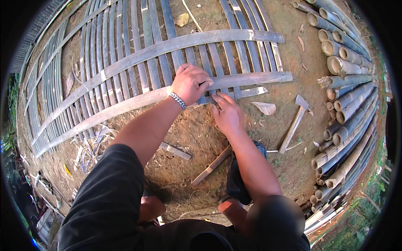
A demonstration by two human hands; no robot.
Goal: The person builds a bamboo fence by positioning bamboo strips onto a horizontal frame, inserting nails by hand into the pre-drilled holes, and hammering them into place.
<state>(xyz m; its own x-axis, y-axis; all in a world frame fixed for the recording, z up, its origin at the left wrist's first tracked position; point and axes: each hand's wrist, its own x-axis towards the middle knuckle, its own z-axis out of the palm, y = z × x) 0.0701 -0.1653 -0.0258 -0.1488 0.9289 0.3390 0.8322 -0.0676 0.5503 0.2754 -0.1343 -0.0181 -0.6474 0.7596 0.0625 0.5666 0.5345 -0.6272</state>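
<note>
Your left hand [191,85] curls over the near rail [251,79], your right hand [228,113] touches slat ends [202,100] just below; neither grip shows clearly. Slats [168,25] already line up leftward; those between seem unsettled.

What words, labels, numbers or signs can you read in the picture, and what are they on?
None: I can't read any writing here.
Bamboo strips: pale patches, no readable letters.
Stacked bamboo poles: no readable marks.
Hammer-like tool: no readable label.
Far edges: too small and blurred to tell.
</note>
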